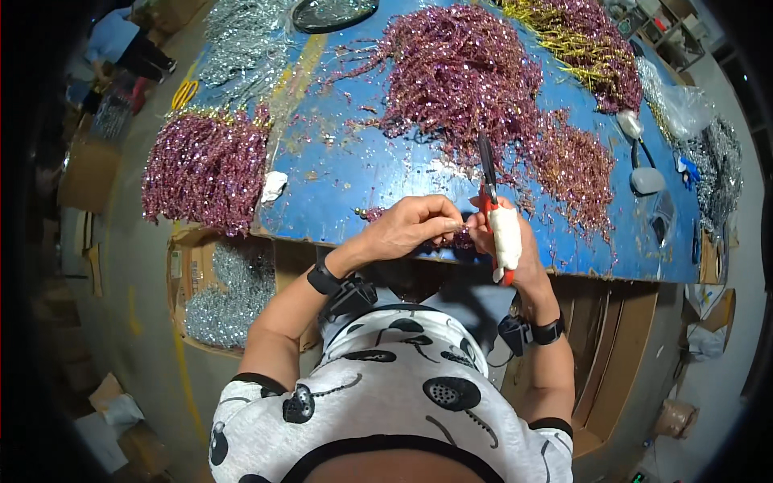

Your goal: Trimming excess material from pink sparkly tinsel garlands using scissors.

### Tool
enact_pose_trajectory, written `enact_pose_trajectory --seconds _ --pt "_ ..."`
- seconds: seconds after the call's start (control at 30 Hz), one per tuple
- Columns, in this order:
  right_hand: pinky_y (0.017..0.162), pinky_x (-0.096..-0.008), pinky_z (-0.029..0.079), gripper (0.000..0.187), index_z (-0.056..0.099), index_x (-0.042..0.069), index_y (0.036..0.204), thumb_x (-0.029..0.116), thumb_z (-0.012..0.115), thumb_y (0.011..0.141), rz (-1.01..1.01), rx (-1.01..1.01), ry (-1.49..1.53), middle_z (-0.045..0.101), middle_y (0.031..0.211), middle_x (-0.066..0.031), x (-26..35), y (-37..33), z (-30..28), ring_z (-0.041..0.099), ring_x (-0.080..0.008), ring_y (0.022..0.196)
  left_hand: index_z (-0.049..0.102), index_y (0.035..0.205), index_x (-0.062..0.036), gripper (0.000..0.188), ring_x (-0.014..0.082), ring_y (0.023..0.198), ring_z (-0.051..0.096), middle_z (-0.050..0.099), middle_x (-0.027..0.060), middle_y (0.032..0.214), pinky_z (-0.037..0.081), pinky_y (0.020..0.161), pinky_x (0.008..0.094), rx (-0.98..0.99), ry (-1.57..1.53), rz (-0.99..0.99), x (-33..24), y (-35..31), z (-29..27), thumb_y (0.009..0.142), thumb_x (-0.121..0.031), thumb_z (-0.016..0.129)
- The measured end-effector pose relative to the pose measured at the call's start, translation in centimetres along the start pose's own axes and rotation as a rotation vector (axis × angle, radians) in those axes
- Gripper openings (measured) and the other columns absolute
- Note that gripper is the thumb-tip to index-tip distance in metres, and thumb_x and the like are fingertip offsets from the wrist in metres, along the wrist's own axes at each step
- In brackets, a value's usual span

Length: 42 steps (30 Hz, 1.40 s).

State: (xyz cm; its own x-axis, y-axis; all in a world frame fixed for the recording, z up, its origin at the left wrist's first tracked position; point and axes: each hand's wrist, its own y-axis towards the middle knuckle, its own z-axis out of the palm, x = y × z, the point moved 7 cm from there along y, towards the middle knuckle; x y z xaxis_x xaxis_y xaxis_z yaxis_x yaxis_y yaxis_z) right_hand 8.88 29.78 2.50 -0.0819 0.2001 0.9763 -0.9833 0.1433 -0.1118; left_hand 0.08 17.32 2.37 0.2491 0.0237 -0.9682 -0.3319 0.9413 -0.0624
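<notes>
My left hand (412, 222) is at the table's near edge, thumb and fingertips pinched together on a thin strand of pink tinsel. Bits of that pink tinsel (462, 239) show below the fingertips, and a short end sticks out left of the hand. Close beside it, my right hand (525, 251) holds scissors (488, 165) with red handles, one wrapped in white material. Their dark blades point away from me, toward a large heap of pink tinsel (459, 72). The right fingertips nearly meet the left ones; whether both grip the strand is hidden.
The blue table (330, 173) also bears a pink tinsel bundle (208, 169), silver tinsel (245, 48), yellow-handled scissors (184, 95) and a dark round dish (334, 12). Below stand cardboard boxes, one holding silver tinsel (229, 302). Another person (121, 40) stands far left.
</notes>
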Motion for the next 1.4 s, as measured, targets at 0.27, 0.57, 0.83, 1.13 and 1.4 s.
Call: enact_pose_trajectory --seconds 0.27,0.57,0.83,1.13,1.4 --pt "0.064 -0.0213 0.049 0.041 0.053 -0.002 0.128 0.010 0.067 0.091 0.080 -0.002 0.113 0.064 0.096 -0.0032 -0.3 -0.5 0.0 0.058 -0.0073 0.075 0.062 0.101 -0.0007 0.018 0.0066 0.075 0.054 0.060 -0.0003 0.086 0.047 0.070 0.0230 0.044 -0.006 -0.071 0.1 -0.4 0.4 0.100 -0.016 0.054" --pt "0.064 -0.0219 0.048 0.044 0.051 -0.001 0.130 0.013 0.067 0.092 0.096 -0.013 0.067 0.064 0.094 -0.0035 -0.2 -0.6 -0.1 0.058 -0.0076 0.075 0.062 0.103 -0.0003 0.018 0.0069 0.077 0.054 0.060 -0.0008 0.087 0.047 0.072 0.0231 0.029 0.017 -0.092 0.4 -0.4 0.4 0.099 -0.016 0.055" --pt "0.061 -0.0221 0.045 0.032 0.051 0.001 0.121 0.006 0.061 0.092 0.000 -0.060 -0.088 0.062 0.089 -0.0061 0.3 -0.8 -0.6 0.056 -0.0093 0.072 0.065 0.090 0.0001 0.008 0.0188 0.085 0.062 0.065 0.0070 0.088 0.049 0.077 0.0301 -0.192 0.587 0.286 -3.1 -1.1 0.9 0.085 -0.005 0.068" --pt "0.063 -0.0221 0.048 0.035 0.049 0.000 0.124 0.010 0.061 0.092 0.073 -0.329 0.196 0.063 0.091 -0.0061 1.0 -3.5 -4.5 0.059 -0.0098 0.073 0.067 0.088 -0.0031 0.010 0.0270 0.091 0.061 0.066 0.0087 0.093 0.045 0.082 0.0356 -0.280 0.965 0.472 -2.5 0.2 1.2 0.079 -0.005 0.072" --pt "0.052 -0.0285 0.049 0.040 0.048 -0.005 0.125 0.019 0.043 0.094 0.015 -0.355 0.298 0.065 0.090 -0.0145 -1.3 -10.7 -4.7 0.061 -0.0162 0.060 0.070 0.090 -0.0092 0.012 0.0235 0.089 0.056 0.063 0.0049 0.092 0.038 0.082 0.0366 -0.172 1.147 0.471 -1.9 0.9 4.1 0.079 -0.015 0.073"
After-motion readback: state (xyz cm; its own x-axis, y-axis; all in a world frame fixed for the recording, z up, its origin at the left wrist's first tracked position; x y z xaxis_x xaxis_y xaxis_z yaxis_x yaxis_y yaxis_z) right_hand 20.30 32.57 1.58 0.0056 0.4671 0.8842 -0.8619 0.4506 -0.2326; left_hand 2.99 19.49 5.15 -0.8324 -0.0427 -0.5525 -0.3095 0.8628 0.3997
